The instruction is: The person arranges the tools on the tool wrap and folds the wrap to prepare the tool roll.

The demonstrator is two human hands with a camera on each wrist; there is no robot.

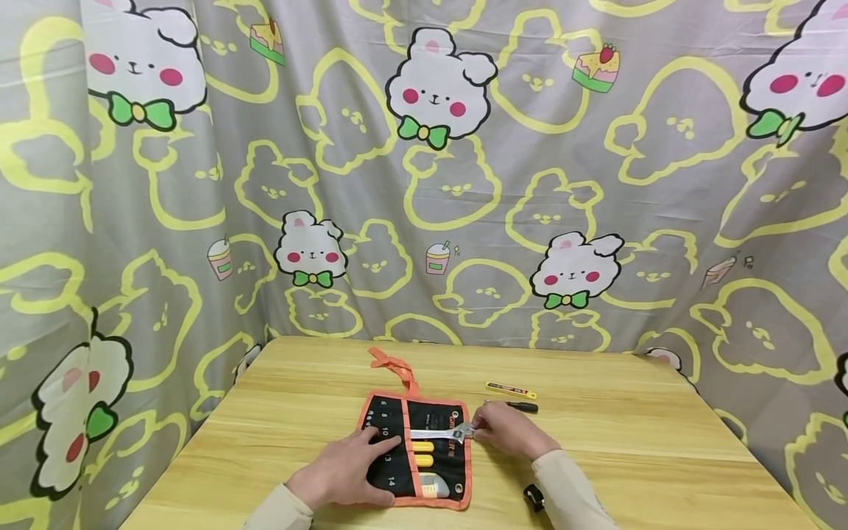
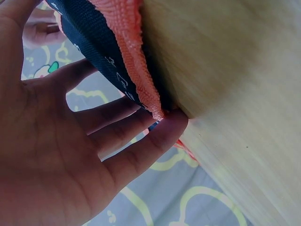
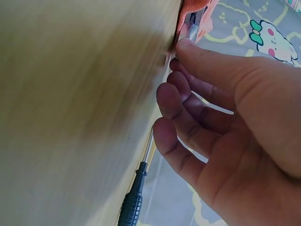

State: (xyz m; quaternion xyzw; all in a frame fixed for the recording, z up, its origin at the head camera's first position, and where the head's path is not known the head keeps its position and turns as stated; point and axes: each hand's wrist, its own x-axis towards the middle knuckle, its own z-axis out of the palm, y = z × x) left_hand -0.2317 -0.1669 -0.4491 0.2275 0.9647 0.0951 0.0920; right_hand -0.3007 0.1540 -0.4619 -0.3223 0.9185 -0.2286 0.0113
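Note:
A black tool pouch [image 1: 391, 456] with orange trim lies unfolded on the table, numbers printed along its left pocket flap. Spread across that flap is my left hand [image 1: 347, 467], fingertips on the cloth and at its orange edge [image 2: 136, 70]. A silver adjustable wrench [image 1: 433, 434] lies crosswise in a pocket, jaw end toward the right. My right hand [image 1: 513, 429] pinches that end between thumb and fingertips; the right wrist view shows the thumb [image 3: 207, 59] on the metal. Below the wrench, two yellow handles [image 1: 422, 447] and a grey-yellow utility knife [image 1: 433, 486] sit in pockets.
Beyond my right hand lie a black-handled screwdriver [image 1: 523, 406] and a slim yellow case [image 1: 510, 390]. A small black object [image 1: 533, 498] sits beside my right forearm. Orange ties [image 1: 397, 364] trail from the pouch's far edge. A patterned curtain [image 1: 437, 184] hangs behind the table.

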